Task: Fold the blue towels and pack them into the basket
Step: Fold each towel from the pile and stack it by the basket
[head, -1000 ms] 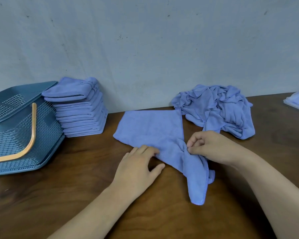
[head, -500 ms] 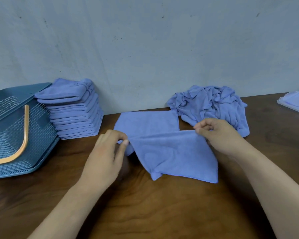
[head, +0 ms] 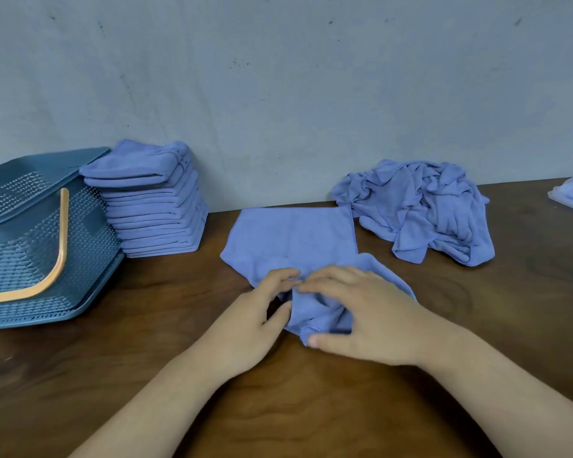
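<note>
Towel [head: 295, 236] lies half-bunched on the table [head: 146, 358]; left hand [head: 255, 319] pinches its near edge; right hand [head: 374, 315] grips the bunch.

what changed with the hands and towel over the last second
The left hand and right hand, which held the blue cloth towel spread apart half a second ago, have come together, bunching it between them; both grip it. The stack of folded blue towels, the crumpled blue towel pile and the teal plastic basket stayed put.
</note>
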{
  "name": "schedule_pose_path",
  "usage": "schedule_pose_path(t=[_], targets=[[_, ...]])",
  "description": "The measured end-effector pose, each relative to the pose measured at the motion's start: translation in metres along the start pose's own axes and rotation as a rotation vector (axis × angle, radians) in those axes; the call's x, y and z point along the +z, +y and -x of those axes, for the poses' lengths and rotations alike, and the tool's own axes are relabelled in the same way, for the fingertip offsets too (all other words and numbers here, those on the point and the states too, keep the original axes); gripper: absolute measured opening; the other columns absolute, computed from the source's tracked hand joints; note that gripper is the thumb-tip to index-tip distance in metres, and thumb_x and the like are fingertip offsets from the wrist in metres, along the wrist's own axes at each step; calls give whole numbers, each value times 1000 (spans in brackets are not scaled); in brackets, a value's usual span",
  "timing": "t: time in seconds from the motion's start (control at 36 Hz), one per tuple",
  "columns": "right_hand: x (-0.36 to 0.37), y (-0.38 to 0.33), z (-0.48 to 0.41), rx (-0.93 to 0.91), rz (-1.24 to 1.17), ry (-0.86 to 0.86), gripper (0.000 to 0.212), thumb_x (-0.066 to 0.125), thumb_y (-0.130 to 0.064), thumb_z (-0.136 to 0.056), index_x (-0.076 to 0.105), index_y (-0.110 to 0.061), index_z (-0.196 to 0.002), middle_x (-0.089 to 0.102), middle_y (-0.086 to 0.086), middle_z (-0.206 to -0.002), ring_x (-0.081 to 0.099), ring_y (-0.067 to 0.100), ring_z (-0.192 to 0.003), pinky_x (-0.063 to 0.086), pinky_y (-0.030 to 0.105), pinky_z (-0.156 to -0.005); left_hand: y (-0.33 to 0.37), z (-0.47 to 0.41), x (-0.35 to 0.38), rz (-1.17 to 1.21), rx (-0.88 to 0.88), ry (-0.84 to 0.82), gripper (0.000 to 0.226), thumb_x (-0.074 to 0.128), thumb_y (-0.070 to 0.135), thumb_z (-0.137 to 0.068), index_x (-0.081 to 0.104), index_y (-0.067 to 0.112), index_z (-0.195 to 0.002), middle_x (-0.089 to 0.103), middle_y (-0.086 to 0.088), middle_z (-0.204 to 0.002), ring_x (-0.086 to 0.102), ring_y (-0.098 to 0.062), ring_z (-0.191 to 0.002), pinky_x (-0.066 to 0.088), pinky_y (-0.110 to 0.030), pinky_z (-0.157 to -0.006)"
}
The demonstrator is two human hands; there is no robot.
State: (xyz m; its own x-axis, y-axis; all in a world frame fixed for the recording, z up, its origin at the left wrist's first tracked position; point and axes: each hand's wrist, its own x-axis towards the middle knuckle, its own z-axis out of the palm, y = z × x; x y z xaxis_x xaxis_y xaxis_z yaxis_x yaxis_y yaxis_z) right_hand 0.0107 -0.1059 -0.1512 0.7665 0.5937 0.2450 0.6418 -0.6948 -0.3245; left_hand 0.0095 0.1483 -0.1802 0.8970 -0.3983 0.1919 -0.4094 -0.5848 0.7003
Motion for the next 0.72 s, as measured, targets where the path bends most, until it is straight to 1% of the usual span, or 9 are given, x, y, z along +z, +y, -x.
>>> schedule_pose_path(t=[0.03,0.08,0.14,0.25,0.31,0.36,0.44,0.61,0.72], targets=[[5,-1,-1,6,30,-31,62,58,-78,-88,46,-54,-145,50,-31,-141,43,-6,-132,34,24,-111,-1,0,-1,22,-2,23,50,55,24,-109,41,52,-148,57,37,-143,56,6,-132,48,-28,-109],[11,-1,-5,-15,67,-46,45,55,-70,-95,55,-52,-136,59,-27,-128,47,-5,-124,38,25,-107,-5,-1,-6,-8,-20,124,47,57,18,-108,47,48,-143,60,34,-140,56,8,-132,47,-24,-108],[10,1,-7,4,55,13,17,53,-57,-102,64,-45,-104,63,-22,-99,54,-2,-101,48,29,-90,-12,-2,-15,-76,-48,228,43,60,13,-105,53,41,-136,62,30,-133,56,7,-129,48,-21,-106],[12,10,-8,239,-331,232,40,59,-56,-101,50,-28,-74,49,-10,-61,46,8,-59,38,24,-59,-18,-2,-27,-78,-142,349,34,64,11,-100,60,38,-119,65,20,-120,60,2,-116,50,-22,-100],[9,13,-9,325,-537,311,54,60,-53,-104,38,-17,-70,30,-8,-61,30,10,-58,26,25,-57,-16,-1,-28,-19,-152,375,28,66,14,-99,62,39,-111,67,16,-111,64,-2,-107,50,-18,-90],[5,17,-10,374,-667,354,60,60,-52,-104,34,-8,-72,24,-3,-66,27,11,-61,23,27,-59,-9,0,-27,23,-119,376,21,68,20,-100,64,39,-107,68,19,-106,66,-3,-101,48,-12,-82],[4,17,-11,388,-718,359,62,62,-52,-103,29,-15,-66,23,-4,-63,24,11,-58,23,25,-57,3,2,-20,-41,-14,343,15,72,32,-97,65,39,-109,67,22,-111,63,-7,-110,42,-9,-88],[8,4,-12,369,-737,326,68,64,-57,-100,30,-11,-63,25,13,-64,27,22,-60,28,40,-64,25,-2,6,-189,61,311,38,70,71,-87,62,46,-115,61,28,-115,58,-1,-117,44,-15,-95],[7,-1,-12,339,-701,278,69,63,-57,-101,33,-9,-63,27,16,-63,28,23,-60,27,39,-64,28,-7,10,-152,67,372,9,69,50,-99,68,41,-100,64,21,-102,61,-9,-104,49,-25,-86]])
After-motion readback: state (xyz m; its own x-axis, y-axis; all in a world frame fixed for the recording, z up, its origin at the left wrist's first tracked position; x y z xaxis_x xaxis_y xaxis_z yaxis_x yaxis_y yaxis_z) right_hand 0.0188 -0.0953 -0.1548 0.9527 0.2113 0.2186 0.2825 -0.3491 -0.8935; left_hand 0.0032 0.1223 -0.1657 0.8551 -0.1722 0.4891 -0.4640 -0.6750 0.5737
